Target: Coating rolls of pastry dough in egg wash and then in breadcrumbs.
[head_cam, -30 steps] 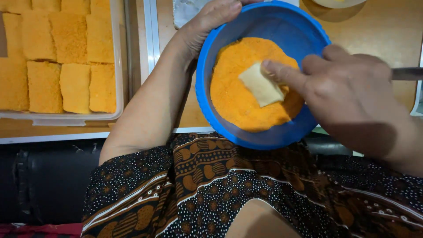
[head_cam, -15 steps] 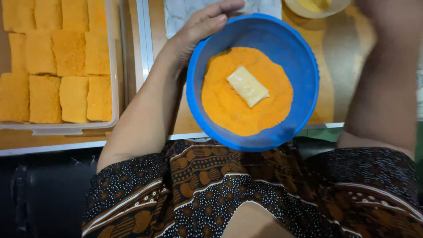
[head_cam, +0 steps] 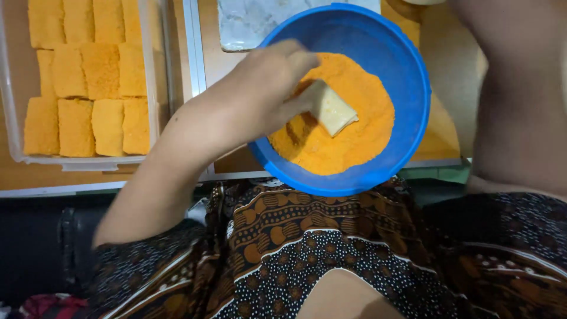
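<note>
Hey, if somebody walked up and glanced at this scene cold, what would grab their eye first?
Probably the bright blue bowl at centre, filled with orange crumbs, where the left hand touches a pale rectangular piece lying on them. Next, the clear tray at the far left, packed with rows of crumb-coated pieces. The right hand is out of view; only the forearm shows at the right edge.

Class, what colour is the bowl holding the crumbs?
Blue; the bowl shows clearly in the head view, filled with orange crumbs.
</note>
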